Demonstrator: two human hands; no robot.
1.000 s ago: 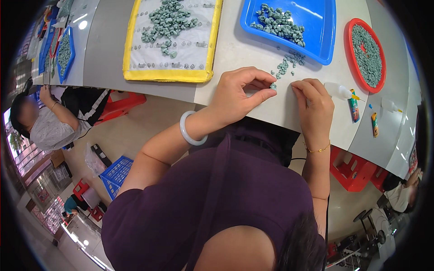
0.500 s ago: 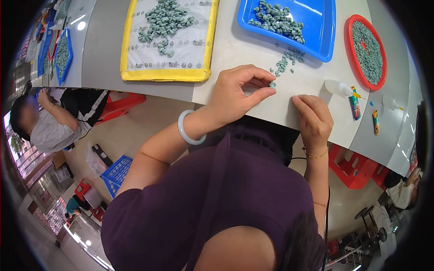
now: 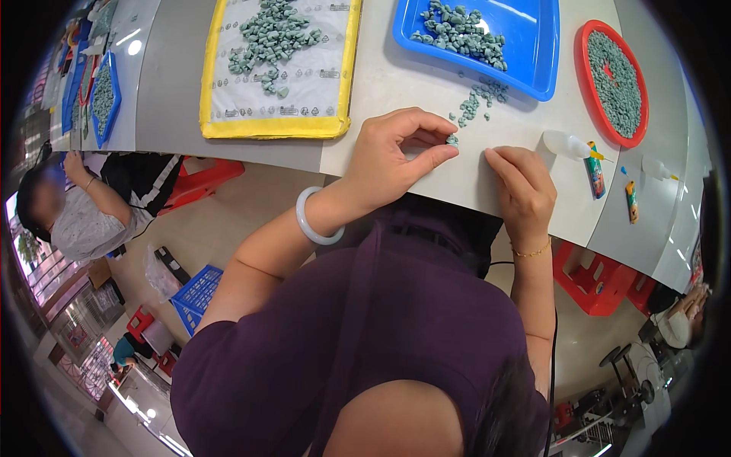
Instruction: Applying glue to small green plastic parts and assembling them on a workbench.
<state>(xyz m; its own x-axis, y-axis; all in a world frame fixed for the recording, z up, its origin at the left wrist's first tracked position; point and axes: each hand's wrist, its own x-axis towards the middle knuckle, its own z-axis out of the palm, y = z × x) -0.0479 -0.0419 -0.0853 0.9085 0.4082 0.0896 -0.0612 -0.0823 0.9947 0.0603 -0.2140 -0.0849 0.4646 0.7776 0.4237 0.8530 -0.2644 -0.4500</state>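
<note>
Thumb and fingertips of my left hand pinch a small green stone-like piece above the table's near edge. My right hand is a short way to the right, its thumb and fingers pressed together; whatever is between them, if anything, is too small to make out. Just beyond my left fingertips lies a loose scatter of similar green pieces. Behind these stands a blue tray with a heap of green pieces inside. A white squeeze bottle with a yellow tip lies beside my right hand.
On the left, a white board with yellow edging carries many green pieces. A round red tray full of smaller pieces sits far right. A colourful tube lies by the bottle. Another person sits at the left.
My right hand has shifted slightly forward and toward my left hand. The left hand still pinches the piece; the whole view has moved a little.
</note>
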